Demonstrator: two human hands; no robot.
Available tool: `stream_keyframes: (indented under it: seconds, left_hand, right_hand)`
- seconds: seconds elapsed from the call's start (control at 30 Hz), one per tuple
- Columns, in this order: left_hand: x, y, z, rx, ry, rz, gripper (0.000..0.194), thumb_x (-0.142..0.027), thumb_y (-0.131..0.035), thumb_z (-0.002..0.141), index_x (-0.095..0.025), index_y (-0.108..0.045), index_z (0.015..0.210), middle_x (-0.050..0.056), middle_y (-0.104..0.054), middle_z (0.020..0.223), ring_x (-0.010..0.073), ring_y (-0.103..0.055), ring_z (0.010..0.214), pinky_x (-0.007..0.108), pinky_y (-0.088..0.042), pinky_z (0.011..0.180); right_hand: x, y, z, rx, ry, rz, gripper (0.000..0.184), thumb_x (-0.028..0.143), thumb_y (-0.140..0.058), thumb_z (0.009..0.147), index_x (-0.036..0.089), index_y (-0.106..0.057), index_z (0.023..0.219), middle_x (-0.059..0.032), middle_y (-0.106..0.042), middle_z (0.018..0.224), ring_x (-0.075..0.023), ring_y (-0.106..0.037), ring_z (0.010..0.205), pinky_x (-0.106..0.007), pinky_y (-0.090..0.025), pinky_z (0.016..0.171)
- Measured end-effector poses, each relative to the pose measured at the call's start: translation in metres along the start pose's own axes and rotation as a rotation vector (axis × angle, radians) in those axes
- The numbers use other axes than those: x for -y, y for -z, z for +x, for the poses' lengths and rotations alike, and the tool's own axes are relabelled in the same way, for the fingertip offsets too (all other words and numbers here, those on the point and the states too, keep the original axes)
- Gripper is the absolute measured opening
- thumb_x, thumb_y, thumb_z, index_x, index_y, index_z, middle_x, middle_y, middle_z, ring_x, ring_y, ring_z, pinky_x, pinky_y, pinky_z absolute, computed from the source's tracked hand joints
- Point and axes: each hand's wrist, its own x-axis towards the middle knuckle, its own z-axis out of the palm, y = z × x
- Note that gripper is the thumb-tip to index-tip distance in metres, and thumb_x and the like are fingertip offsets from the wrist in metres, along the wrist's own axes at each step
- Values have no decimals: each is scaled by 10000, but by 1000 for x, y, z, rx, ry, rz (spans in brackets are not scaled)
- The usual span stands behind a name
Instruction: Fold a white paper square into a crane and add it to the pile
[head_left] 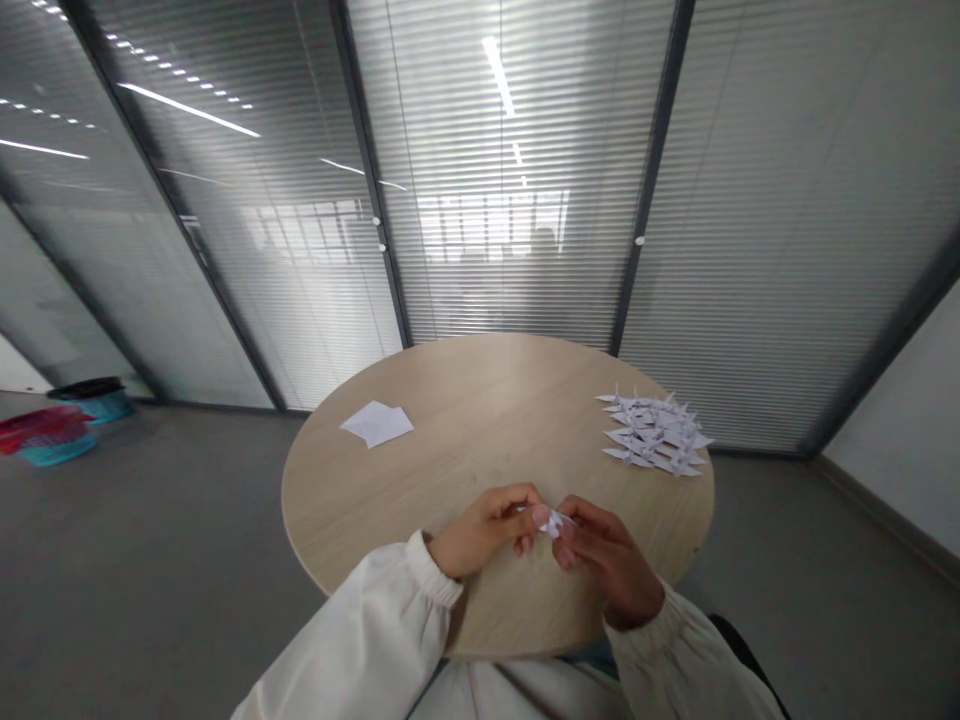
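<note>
Between my two hands, above the near part of the round table (495, 420), is a small folded white paper piece (553, 522). My left hand (499, 520) pinches its left side between thumb and fingers. From the other side, my right hand (596, 545) grips the paper with its fingertips. Much of the piece is hidden by the fingers, so its exact shape cannot be made out. Folded white paper cranes (652, 435) stand in close rows at the table's right side. Toward the left lie flat white paper sheets (377, 424), partly overlapping.
Glass panels with blinds (517, 260) rise just behind the table. On the floor at far left stand two blue baskets, one with a red liner (52, 430), the other with a black liner (90, 390). A white wall (900, 450) is at the right.
</note>
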Motion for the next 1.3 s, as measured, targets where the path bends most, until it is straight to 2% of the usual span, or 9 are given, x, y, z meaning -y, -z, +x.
stream_keyframes:
  seconds: [0.17,0.33,0.43,0.7,0.83,0.97,1.1,1.3]
  left_hand:
    - [-6,-15,-12,13,20,-212,426,-547,-607,750,-145,-493,671,-26,-503,538,60,-432,463,191,-338,492]
    - [11,-30,-23,-46,26,-550,380,-473,-675,731,-143,-493,677,-35,-491,520,45,-403,411,176,-283,427]
    - [21,-35,-27,-57,40,-669,363,-445,-690,728,-142,-496,677,-47,-463,486,35,-360,383,170,-250,408]
    - [23,-36,-25,-93,76,-765,397,-449,-723,693,-135,-480,671,-39,-470,518,29,-382,401,162,-198,405]
    - [26,-34,-24,-114,70,-767,419,-452,-730,683,-138,-455,649,-18,-498,533,64,-488,457,161,-205,423]
    - [29,-34,-23,-115,74,-794,425,-443,-738,678,-140,-439,664,-15,-514,543,75,-527,479,151,-214,425]
    - [30,-33,-23,-94,31,-826,441,-448,-734,679,-139,-422,640,-10,-514,529,67,-511,457,144,-191,408]
    - [27,-32,-23,-86,-13,-905,450,-398,-772,648,-138,-407,599,-39,-459,491,28,-394,405,143,-193,401]
  right_hand:
    - [-1,-8,-7,77,-69,324,349,495,-670,716,185,-529,640,49,-431,441,-96,-401,419,-244,-314,465]
    - [-1,-16,-14,126,-111,485,303,437,-701,710,176,-563,643,33,-485,466,-68,-393,386,-209,-261,419]
    - [-2,-18,-17,144,-115,527,288,427,-692,725,179,-570,645,56,-424,417,-57,-345,340,-199,-221,382]
    - [-2,-23,-16,85,-118,555,290,431,-707,704,184,-580,620,69,-377,391,-72,-350,351,-212,-264,406]
    - [-3,-23,-15,61,-88,562,280,412,-710,716,165,-614,623,13,-513,498,-99,-460,467,-230,-314,483]
    - [-4,-21,-15,83,-77,576,283,403,-687,753,151,-637,635,-8,-562,530,-98,-476,490,-229,-309,500]
    - [-2,-21,-13,97,-35,593,276,389,-671,776,160,-650,624,-5,-553,532,-106,-473,516,-240,-313,529]
    - [-2,-19,-12,79,-15,586,302,402,-692,751,175,-621,564,3,-522,527,-120,-451,529,-253,-304,548]
